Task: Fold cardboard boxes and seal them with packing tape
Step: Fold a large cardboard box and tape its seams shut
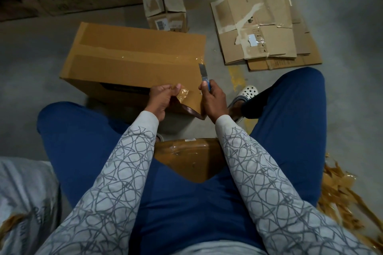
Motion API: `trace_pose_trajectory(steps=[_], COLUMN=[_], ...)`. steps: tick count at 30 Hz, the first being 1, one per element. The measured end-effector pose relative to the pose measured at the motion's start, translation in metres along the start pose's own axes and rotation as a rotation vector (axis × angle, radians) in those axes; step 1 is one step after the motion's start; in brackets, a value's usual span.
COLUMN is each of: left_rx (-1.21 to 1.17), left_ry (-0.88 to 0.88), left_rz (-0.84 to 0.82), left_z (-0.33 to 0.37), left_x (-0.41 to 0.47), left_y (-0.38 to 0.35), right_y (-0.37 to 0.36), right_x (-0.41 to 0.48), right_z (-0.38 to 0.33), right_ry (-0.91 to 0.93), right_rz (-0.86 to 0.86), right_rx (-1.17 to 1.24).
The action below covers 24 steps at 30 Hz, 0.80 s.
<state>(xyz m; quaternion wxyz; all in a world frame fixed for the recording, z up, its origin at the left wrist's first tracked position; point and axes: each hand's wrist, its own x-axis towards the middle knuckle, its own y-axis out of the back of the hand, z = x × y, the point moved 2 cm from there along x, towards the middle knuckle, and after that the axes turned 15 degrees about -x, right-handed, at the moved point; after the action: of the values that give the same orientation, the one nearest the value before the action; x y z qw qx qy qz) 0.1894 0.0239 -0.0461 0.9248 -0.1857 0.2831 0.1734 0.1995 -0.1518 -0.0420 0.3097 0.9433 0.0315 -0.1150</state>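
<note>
Box (132, 56) seam taped. Left hand (160, 97) pinches tape end (183, 91) taut at its near edge; right hand (213, 97) grips knife (204, 76), probably for cutting.

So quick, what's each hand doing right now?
Left hand: pinches the packing tape.
Right hand: grips the blue utility knife.

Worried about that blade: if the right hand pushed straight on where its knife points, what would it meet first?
Probably the clear tape on the box top: the knife in the right hand points away from the person, its tip just short of that strip. Depth is unclear.
</note>
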Motion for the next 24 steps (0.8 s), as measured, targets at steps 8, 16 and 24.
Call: trace_pose_trajectory(steps=[8,16,24], left_rx=[0.271,0.638,0.627], left_ry=[-0.245,-0.42,-0.431], left_rz=[0.005,-0.003,0.039], left_z=[0.005,0.004,0.004], left_x=[-0.004,-0.002,-0.001], left_y=[-0.008,-0.012,-0.015], right_y=[-0.002,-0.017,-0.02], right_x=[0.003,0.001,0.001], right_z=[0.008,0.02,0.018], right_ry=[-0.096,-0.15,-0.09], right_rz=[0.08,0.073,-0.005], right_rx=[0.02,0.013,0.008])
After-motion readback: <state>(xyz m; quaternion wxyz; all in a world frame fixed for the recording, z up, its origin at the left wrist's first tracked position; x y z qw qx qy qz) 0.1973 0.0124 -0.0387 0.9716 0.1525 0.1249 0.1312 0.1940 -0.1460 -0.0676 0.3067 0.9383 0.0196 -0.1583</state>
